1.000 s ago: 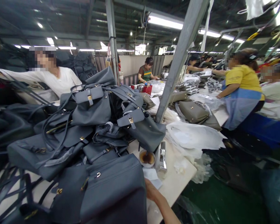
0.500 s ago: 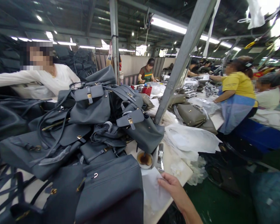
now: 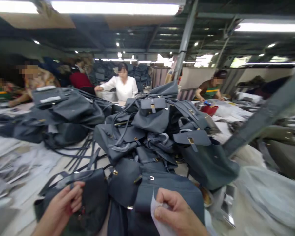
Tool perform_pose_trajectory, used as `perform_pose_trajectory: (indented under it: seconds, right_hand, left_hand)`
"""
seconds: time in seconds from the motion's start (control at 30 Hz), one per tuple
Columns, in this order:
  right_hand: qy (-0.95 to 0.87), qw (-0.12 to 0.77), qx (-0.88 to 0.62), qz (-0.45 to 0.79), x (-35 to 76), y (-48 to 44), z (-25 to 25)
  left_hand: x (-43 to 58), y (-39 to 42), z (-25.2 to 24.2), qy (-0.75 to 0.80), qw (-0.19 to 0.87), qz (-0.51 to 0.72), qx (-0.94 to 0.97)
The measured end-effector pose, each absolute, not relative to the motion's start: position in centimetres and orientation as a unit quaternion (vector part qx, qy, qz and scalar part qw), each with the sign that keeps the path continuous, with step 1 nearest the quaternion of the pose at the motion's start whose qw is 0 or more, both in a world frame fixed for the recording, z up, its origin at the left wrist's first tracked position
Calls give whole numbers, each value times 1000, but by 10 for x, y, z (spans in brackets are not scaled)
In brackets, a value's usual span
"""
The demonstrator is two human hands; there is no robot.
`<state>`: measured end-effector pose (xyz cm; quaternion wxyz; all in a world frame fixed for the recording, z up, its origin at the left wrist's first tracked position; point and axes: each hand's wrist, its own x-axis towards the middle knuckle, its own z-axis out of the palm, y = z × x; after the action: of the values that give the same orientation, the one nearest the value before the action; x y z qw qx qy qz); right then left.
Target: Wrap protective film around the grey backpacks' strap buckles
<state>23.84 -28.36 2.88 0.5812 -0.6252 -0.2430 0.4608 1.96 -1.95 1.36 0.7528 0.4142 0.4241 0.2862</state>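
My right hand [image 3: 173,208] pinches a thin white sheet [image 3: 159,221] between thumb and fingers; it looks like paper or tissue. Under that hand lies a dark blue-grey bag [image 3: 186,190] with a small metal ring near its top seam. My left hand [image 3: 70,200] is at the lower left with its fingers curled together, over another dark bag [image 3: 94,196]. What those fingers hold, if anything, I cannot make out. Beyond both hands rises a heap of similar bags [image 3: 151,118] with flaps, gold-coloured clasps and long straps.
A second heap of dark bags [image 3: 71,108] lies at the left, near white sheets [image 3: 31,170]. At the right are a metal tool [image 3: 228,203], clear plastic [image 3: 272,193] and a slanted grey post [image 3: 267,111]. Several co-workers stand behind, one in a white top [image 3: 126,87].
The view has swung left. My right hand has carried the white sheet from the table's right edge to over the front bag. My left hand has come into view.
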Motion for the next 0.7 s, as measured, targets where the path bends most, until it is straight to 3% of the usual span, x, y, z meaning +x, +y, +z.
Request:
perform_pose_trajectory:
  seconds: [0.23,0.43,0.7]
  right_hand:
    - [-361,481,-596,532,191,-177,41]
    - [-461,423,-625,467,170,-131,27]
    - [-231,509,-536,633,175,-146,-10]
  left_hand:
    - [15,-36,21,303,807,250,441]
    - [5,-33,4,302,786,212,496]
    - [-2,-17,-10,372,752,249,484]
